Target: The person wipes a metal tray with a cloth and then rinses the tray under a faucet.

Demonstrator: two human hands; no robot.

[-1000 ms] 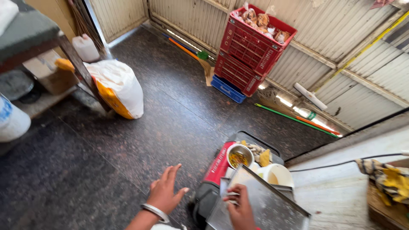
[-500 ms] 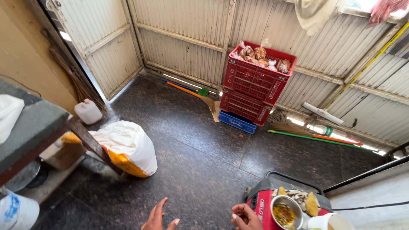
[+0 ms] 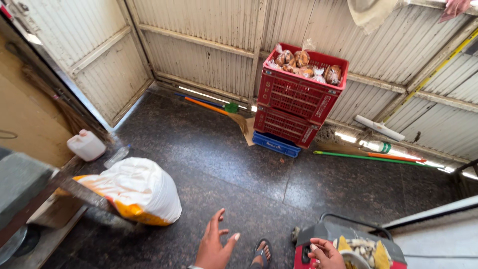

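My left hand (image 3: 214, 245) hangs over the dark stone floor (image 3: 224, 164) with its fingers spread and nothing in it. My right hand (image 3: 326, 253) is at the bottom edge, fingers loosely curled, resting at the top of a red and grey machine (image 3: 321, 236). The machine top carries a small bowl and food scraps (image 3: 366, 249). A sandalled foot (image 3: 262, 251) shows between my hands.
Stacked red crates (image 3: 296, 97) holding bagged bread stand on a blue crate against the corrugated metal wall. A white and yellow sack (image 3: 137, 189) lies at left by a grey table (image 3: 20, 184) and a white jug (image 3: 85, 145). Brooms and a bottle line the wall.
The view has tilted up toward the wall and crates. The metal tray seen under my right hand earlier is out of view. Both hands sit lower in the frame.
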